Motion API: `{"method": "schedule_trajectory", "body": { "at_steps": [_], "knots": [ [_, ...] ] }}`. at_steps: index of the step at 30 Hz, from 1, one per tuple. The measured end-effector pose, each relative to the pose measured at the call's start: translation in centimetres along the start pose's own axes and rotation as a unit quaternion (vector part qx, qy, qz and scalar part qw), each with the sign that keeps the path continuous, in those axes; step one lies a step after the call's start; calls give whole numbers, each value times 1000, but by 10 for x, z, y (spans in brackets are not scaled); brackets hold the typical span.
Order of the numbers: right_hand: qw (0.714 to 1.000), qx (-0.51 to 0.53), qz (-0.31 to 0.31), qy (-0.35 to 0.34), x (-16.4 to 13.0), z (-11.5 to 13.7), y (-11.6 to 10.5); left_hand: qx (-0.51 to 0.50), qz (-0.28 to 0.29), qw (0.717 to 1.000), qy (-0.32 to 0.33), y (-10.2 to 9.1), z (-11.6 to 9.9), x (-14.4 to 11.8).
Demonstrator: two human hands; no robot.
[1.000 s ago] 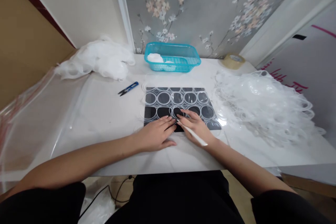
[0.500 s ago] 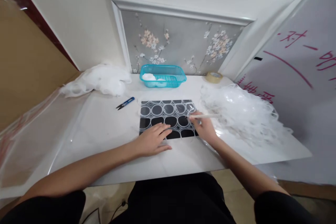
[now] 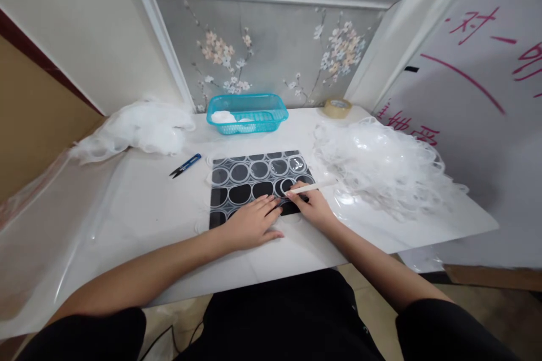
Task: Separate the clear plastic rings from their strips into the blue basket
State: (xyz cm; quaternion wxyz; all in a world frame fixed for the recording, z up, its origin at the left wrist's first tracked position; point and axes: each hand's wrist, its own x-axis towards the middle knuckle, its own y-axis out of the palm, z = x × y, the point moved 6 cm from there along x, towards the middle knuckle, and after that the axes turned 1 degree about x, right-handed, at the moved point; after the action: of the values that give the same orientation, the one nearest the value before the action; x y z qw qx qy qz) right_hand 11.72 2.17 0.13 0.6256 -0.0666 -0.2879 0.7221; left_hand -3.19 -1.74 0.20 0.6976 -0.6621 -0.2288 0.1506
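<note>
A dark sheet with a white pattern of ovals and rings (image 3: 240, 172) lies flat on the white table. My left hand (image 3: 253, 224) rests palm down on its lower edge, fingers stretched out and holding nothing. Closed in a pinch, my right hand (image 3: 311, 203) grips a slim white pen-like stick (image 3: 314, 186) over the sheet's right part. The stick's lower left end meets a pale ring on the sheet; whether that ring is loose I cannot tell. Blue thread snips (image 3: 186, 165) lie left of the sheet.
A turquoise plastic basket (image 3: 277, 115) with white pieces in it stands at the back. Heaps of clear ring-cut film (image 3: 381, 163) and white film (image 3: 146, 127) flank it. A tape roll (image 3: 337, 108) sits near the wall; a whiteboard (image 3: 466, 141) leans at right.
My right hand has moved left and slightly down across the sheet with the stick, nearer my left hand. My left hand stays on the sheet. The camera view has shifted.
</note>
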Motion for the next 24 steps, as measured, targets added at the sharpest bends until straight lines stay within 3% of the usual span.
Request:
{"method": "schedule_trajectory", "body": {
  "at_steps": [13,20,24],
  "knots": [
    [1000,-20,4,-3,0,0,-1,5,9,1000,-1,2,-1,0],
    [992,-97,14,-78,-4,7,2,43,-27,999,10,9,-18,-3],
    [971,-185,39,-144,-12,14,10,9,-44,999,-15,13,-23,-6]
  ]
}}
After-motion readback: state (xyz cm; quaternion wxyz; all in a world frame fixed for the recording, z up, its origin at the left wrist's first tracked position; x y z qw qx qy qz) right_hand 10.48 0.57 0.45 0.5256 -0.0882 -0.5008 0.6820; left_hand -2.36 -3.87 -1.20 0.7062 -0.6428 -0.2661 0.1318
